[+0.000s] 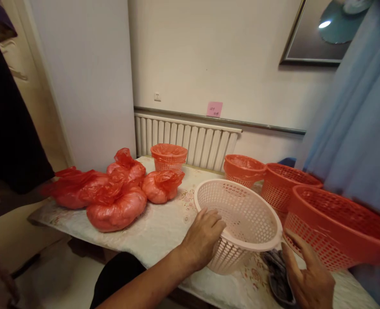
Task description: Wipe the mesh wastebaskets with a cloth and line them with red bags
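Observation:
A white plastic mesh basket stands on the table in front of me, and its inside looks bare. My left hand is closed over the near left part of its rim, fingertips reaching inside. To the right of the basket is my right hand, fingers stretched and apart, with nothing visible in it. Its fingertips are close to the basket's rim; I cannot tell if they touch. Between the right hand and the basket's base lies a dark crumpled item, its kind unclear.
Several red mesh baskets stand along the right, some with red bag linings. Another lined red basket is at the back. Several filled, tied red plastic bags lie left on the cloth-covered table. A radiator and blue curtain are behind.

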`<state>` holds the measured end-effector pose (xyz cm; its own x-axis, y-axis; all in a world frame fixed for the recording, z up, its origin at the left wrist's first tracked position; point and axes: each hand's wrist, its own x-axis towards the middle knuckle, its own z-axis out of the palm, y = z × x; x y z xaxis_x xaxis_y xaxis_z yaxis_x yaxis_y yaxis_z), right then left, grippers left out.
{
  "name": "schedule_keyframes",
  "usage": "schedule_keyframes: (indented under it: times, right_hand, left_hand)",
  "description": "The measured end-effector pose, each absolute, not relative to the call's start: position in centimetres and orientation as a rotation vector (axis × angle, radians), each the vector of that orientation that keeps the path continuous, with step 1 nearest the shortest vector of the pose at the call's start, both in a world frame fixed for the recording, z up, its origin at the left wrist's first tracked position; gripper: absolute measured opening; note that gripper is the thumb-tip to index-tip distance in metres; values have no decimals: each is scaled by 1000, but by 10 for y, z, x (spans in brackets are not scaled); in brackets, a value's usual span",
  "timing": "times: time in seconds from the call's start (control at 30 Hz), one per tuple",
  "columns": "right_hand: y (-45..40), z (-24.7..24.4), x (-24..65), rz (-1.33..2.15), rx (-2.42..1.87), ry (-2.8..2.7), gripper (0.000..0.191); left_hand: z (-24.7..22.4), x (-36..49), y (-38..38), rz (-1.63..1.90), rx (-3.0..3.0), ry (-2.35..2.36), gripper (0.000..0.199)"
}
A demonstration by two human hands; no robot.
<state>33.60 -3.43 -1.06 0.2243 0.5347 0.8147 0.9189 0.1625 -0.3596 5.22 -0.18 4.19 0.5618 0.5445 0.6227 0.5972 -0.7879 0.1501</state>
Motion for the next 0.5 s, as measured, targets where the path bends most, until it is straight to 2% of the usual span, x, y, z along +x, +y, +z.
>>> schedule_keyframes:
  times: [0.13, 0.23, 0.37, 0.5]
  right_hand:
    - [-43, 6, 302, -558, -1151, -1807, 37]
    - [-45, 19, 280, -590, -969, -2018, 28]
    - [-40, 34, 250, -640, -942, -2177, 24]
    - [-23, 34, 229, -777, -1076, -2197, 28]
  left_hand:
    - [41, 41, -5, -1155, -2707, -922, 42]
    - [34, 23, -1, -1302, -2663, -902, 43]
    - [18, -18, 33, -1361, -2505, -1355, 36]
    - [6, -76, 100, -1339, -2304, -1724, 29]
